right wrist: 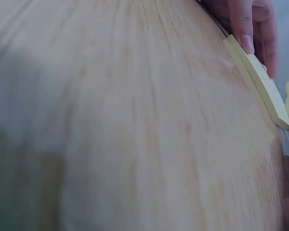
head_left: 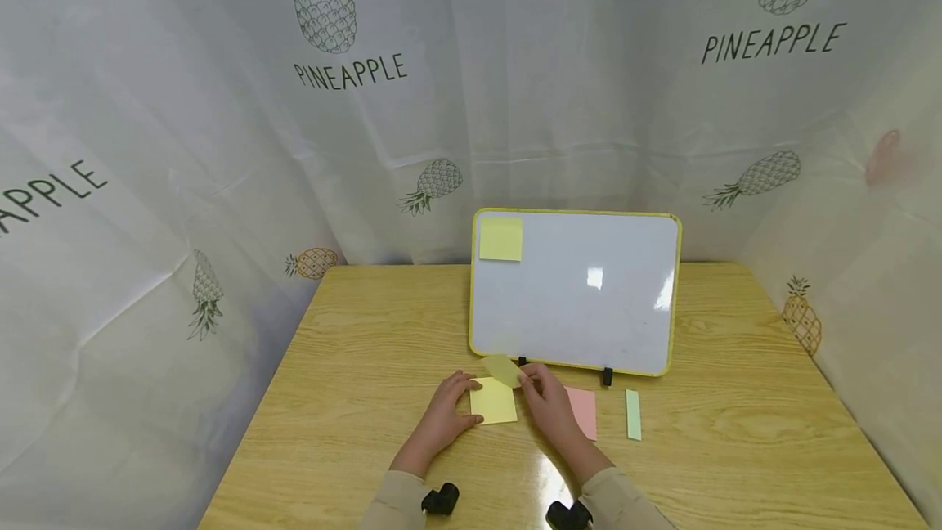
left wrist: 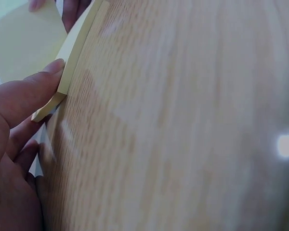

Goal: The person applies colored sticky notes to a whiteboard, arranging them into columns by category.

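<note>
A thick pad of yellow sticky notes (head_left: 495, 405) lies on the table in front of the whiteboard. My left hand (head_left: 444, 413) holds it by its left side, the thumb at the near corner and the fingers at the far one. Between thumb and fingertips, my right hand (head_left: 550, 406) pinches a single yellow sticky note (head_left: 502, 370), lifted over the pad's far edge. In the left wrist view that raised note (left wrist: 26, 43) stands up beyond the pad (left wrist: 79, 53). The right wrist view shows the pad's near side (right wrist: 260, 82), with a left finger on its corner.
A yellow-framed whiteboard (head_left: 574, 293) leans at the back on black feet (head_left: 607, 376), with one yellow note (head_left: 501, 239) at its upper left. Right of my right hand lie a partly covered pink pad (head_left: 585, 413) and a narrow green strip pad (head_left: 634, 415). Pineapple-print curtains (head_left: 545, 88) surround the table.
</note>
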Motion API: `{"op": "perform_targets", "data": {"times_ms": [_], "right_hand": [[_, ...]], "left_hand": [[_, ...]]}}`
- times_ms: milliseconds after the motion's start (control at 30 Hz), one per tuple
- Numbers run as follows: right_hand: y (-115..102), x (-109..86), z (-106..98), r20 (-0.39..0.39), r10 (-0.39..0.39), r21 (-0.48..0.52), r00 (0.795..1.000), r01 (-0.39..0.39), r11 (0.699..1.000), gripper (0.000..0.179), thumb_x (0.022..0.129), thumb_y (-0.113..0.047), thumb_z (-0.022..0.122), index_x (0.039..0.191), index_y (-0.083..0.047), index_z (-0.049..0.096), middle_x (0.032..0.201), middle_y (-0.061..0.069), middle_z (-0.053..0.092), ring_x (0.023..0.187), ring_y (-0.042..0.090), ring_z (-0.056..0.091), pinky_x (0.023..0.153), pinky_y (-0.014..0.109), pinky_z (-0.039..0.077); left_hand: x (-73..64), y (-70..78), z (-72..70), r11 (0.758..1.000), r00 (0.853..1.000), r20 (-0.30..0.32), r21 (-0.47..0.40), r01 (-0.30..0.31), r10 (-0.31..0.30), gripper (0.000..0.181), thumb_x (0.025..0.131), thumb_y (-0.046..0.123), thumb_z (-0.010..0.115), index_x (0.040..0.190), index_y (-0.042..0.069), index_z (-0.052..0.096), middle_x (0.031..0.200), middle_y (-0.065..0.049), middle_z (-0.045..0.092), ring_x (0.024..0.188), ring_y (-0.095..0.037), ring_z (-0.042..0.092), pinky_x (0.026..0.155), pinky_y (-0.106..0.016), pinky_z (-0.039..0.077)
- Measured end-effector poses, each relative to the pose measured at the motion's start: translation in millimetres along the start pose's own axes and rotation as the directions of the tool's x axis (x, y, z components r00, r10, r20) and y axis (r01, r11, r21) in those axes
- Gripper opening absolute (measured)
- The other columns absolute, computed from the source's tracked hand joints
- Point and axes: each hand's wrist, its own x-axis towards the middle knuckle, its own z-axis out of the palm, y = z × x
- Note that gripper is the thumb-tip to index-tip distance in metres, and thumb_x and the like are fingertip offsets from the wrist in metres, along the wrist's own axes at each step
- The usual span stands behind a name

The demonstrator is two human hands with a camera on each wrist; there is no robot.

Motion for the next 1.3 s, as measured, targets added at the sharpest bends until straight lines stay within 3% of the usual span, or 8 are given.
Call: {"op": "perform_targets", "data": {"times_ms": [367, 667, 733, 900, 967, 1300], "right_hand": [[3.0, -0.6, -0.7, -0.027, -0.01, 0.037, 1.0, 0.011, 0.999, 0.013, 0.101, -0.024, 0.055, 0.107, -0.014, 0.061, 0.103, 0.004, 0.065, 0.088, 0.02, 0.064, 0.069, 0.031, 0.048], [5.0, -0.7, -1.5, -0.067, -0.069, 0.079, 0.995, 0.074, 0.994, 0.009, 0.101, -0.018, 0.055, 0.105, -0.01, 0.06, 0.099, 0.002, 0.063, 0.08, 0.012, 0.054, 0.066, 0.028, 0.045], [-5.0, -2.5, -4.0, -0.065, -0.059, 0.085, 0.996, 0.064, 0.994, 0.01, 0.101, -0.015, 0.055, 0.105, -0.007, 0.06, 0.1, 0.005, 0.063, 0.08, 0.012, 0.053, 0.067, 0.028, 0.045], [-3.5, -2.2, -4.2, -0.067, -0.031, 0.093, 0.997, 0.037, 0.995, 0.008, 0.101, -0.015, 0.055, 0.103, -0.009, 0.059, 0.099, 0.005, 0.062, 0.079, 0.015, 0.052, 0.068, 0.028, 0.045], [8.5, -0.1, -1.6, -0.079, -0.056, 0.085, 0.995, 0.063, 0.994, 0.008, 0.101, -0.018, 0.055, 0.102, -0.011, 0.058, 0.098, 0.002, 0.062, 0.079, 0.015, 0.052, 0.067, 0.028, 0.045], [9.0, 0.7, -2.0, -0.074, -0.05, 0.106, 0.996, 0.058, 0.993, 0.009, 0.1, -0.018, 0.057, 0.103, -0.009, 0.059, 0.097, 0.003, 0.062, 0.079, 0.014, 0.054, 0.068, 0.027, 0.046]], "left_hand": [[0.5, -0.7, 0.4, 1.0, 1.0, -0.003, -0.004, -0.008, 0.008, 0.046, 0.08, 0.008, 0.08, 0.121, 0.004, 0.06, 0.139, -0.017, 0.048, 0.137, -0.043, 0.03, 0.107, -0.059, 0.028], [1.1, -0.8, 0.7, 1.0, 1.0, -0.006, 0.001, -0.015, 0.015, 0.046, 0.079, 0.008, 0.08, 0.121, 0.004, 0.061, 0.138, -0.017, 0.049, 0.137, -0.043, 0.031, 0.109, -0.059, 0.025], [1.3, -0.9, 0.9, 1.0, 1.0, -0.006, 0.002, -0.014, 0.014, 0.046, 0.08, 0.008, 0.08, 0.121, 0.004, 0.061, 0.138, -0.017, 0.049, 0.137, -0.043, 0.031, 0.109, -0.059, 0.025], [1.0, -0.7, 0.8, 1.0, 1.0, -0.004, 0.008, -0.011, 0.011, 0.046, 0.08, 0.009, 0.08, 0.121, 0.004, 0.061, 0.138, -0.017, 0.049, 0.137, -0.042, 0.031, 0.109, -0.059, 0.024], [0.9, -0.7, 0.7, 1.0, 1.0, -0.003, 0.007, -0.01, 0.01, 0.046, 0.08, 0.009, 0.08, 0.121, 0.004, 0.06, 0.138, -0.017, 0.049, 0.137, -0.042, 0.031, 0.11, -0.058, 0.023], [0.8, -3.3, 1.8, 1.0, 1.0, -0.007, 0.015, -0.021, 0.021, 0.046, 0.08, 0.009, 0.08, 0.121, 0.005, 0.06, 0.139, -0.016, 0.048, 0.137, -0.042, 0.03, 0.109, -0.059, 0.025]]}}
